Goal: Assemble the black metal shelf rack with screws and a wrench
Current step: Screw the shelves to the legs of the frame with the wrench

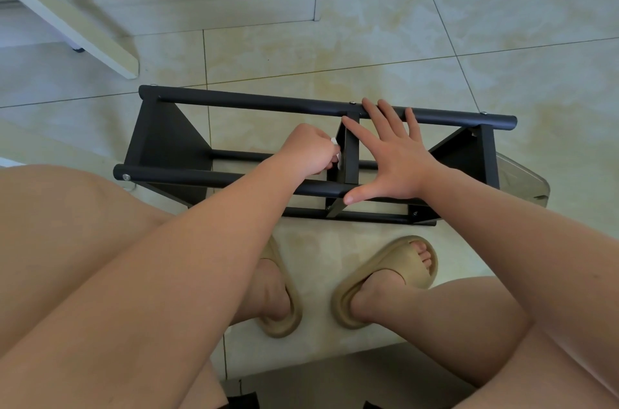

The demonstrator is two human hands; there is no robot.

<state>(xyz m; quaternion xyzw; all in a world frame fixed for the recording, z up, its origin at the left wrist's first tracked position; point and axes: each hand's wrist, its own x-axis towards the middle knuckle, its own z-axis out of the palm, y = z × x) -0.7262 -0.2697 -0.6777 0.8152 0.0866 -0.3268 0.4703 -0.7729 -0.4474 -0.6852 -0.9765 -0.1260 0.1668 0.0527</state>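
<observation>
The black metal shelf rack [234, 105] stands on the tiled floor in front of my knees, with long round bars joined by flat end panels and a middle cross panel [350, 154]. Silver screw heads show on the bar ends. My left hand [310, 150] is closed around a small white tool [336, 149] pressed against the left face of the middle panel; most of the tool is hidden in my fist. My right hand [392, 157] lies flat and spread across the rack just right of that panel, fingertips on the far bar, thumb on the near bar.
My feet in beige slippers [385, 278] rest on the floor just in front of the rack. A white shoe cabinet [207, 3] with shoes stands at the back left. A slanted white board [67, 26] leans at far left. A clear plastic piece [522, 180] lies behind the rack's right end.
</observation>
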